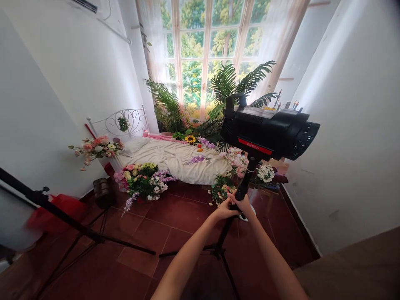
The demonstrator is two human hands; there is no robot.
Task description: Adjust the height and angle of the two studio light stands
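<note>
A black studio light (265, 129) with a red label reading ZHEYU tops a black light stand (223, 233), whose legs are spread on the floor. Both my hands are closed around the upper pole, just below the lamp head. My left hand (224, 211) grips it from the left, and my right hand (243, 204) wraps it from the right, at nearly the same height. Some of the fingers are hidden behind the pole and each other. The lamp points right, toward the white wall.
A bed (162, 156) with cream bedding stands ahead, ringed by flower bunches (142, 181) and palm fronds (225, 83) below a bright window (203, 54). At left, another black tripod (71, 223) stretches its leg near my stand. A red bag (58, 212) lies behind it.
</note>
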